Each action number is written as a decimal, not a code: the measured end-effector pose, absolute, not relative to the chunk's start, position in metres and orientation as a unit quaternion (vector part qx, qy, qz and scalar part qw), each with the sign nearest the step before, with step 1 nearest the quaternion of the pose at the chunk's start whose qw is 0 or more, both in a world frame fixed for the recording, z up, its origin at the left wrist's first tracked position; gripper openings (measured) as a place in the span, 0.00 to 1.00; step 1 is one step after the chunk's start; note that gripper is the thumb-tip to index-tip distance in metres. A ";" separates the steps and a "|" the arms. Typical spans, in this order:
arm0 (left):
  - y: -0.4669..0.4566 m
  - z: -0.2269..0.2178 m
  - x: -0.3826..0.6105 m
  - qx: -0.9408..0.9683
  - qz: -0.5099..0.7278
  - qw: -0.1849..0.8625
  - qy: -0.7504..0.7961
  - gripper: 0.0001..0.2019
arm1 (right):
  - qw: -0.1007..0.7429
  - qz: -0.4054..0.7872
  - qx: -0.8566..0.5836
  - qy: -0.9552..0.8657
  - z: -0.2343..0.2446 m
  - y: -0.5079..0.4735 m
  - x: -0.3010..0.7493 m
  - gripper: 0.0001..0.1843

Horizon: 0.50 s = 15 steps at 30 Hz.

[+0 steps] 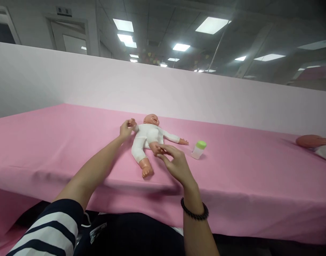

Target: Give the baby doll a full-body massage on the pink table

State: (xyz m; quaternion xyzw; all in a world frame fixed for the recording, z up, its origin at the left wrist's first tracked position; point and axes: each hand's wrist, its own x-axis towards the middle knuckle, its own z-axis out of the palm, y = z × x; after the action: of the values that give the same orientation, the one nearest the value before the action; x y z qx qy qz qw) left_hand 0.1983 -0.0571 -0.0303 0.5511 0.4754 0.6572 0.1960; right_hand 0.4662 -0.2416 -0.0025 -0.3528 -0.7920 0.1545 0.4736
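A baby doll (149, 137) with a white cloth body lies on its back on the pink-covered table, head toward the wall. My left hand (126, 129) is closed around the doll's hand on the left side. With thumb and fingers, my right hand (176, 163) grips the doll's foot on the right, and that leg is raised and bent. The doll's other leg lies stretched toward me, and its other arm reaches out to the right. Just right of that arm stands a small translucent bottle (197, 152) with a green cap.
The pink cloth (248, 163) covers the table and hangs over its front edge. A second doll (314, 142) lies at the far right, partly cut off. Behind the table runs a white low wall (178, 92) with glass above it.
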 end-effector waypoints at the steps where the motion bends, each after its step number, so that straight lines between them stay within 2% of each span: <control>1: -0.052 -0.031 0.190 0.504 0.673 0.206 0.501 0.06 | 0.461 0.167 -0.359 -0.794 -0.007 -0.251 0.478 0.17; 5: -0.039 -0.039 0.157 0.357 0.672 0.239 0.603 0.12 | 0.427 0.200 -0.399 -0.786 -0.032 -0.275 0.515 0.15; 9: -0.041 -0.046 0.137 0.358 0.622 0.208 0.665 0.22 | 0.445 0.208 -0.414 -0.767 -0.050 -0.281 0.524 0.14; 13: -0.040 -0.051 0.131 0.347 0.596 0.204 0.695 0.24 | 0.468 0.190 -0.396 -0.767 -0.041 -0.279 0.521 0.12; 15: -0.039 -0.052 0.133 0.343 0.608 0.192 0.690 0.24 | 0.486 0.180 -0.401 -0.755 -0.027 -0.265 0.520 0.16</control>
State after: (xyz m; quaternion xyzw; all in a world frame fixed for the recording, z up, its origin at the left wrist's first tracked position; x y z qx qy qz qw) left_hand 0.1334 -0.0386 -0.0523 0.3431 0.6899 0.6080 0.1916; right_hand 0.5197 -0.2649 -0.0271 -0.4008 -0.7551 0.1804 0.4863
